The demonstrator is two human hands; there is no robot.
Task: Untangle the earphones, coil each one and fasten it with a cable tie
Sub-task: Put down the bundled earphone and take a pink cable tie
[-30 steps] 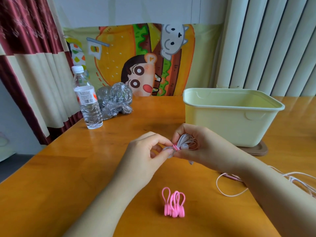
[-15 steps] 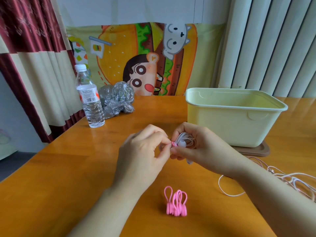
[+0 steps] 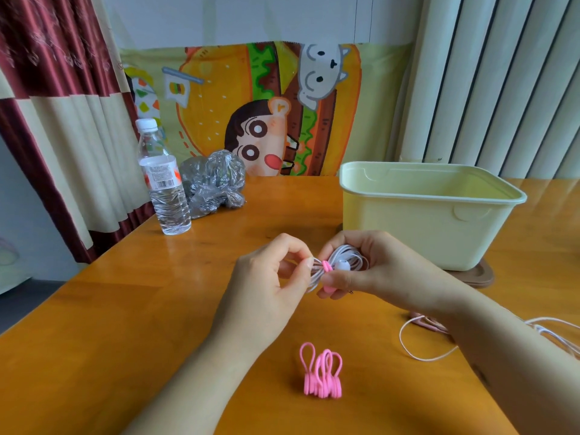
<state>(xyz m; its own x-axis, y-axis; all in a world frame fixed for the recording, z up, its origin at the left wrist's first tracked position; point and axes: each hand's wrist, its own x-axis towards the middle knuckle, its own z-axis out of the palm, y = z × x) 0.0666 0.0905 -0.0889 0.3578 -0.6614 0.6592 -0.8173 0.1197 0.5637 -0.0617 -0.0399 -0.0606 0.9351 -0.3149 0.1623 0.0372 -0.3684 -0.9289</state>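
Pinching coiled white earphone (image 3: 343,265), right hand (image 3: 370,271) steadies bundle so left hand (image 3: 270,287) fingertips cinch pink cable tie (image 3: 326,267).

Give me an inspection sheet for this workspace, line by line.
Surface: wooden table, glossy.
Job's things: coiled earphone with pink tie round it, held above the table; spare ties bunched near the front edge.
Clutter: water bottle, crumpled plastic bag, yellow tub on brown lid.
Grippers: left hand pinches the coil; right hand grips it.
Cables: loose earphone cable on the table by the right forearm.
Surroundings: curtain, cartoon cloth.
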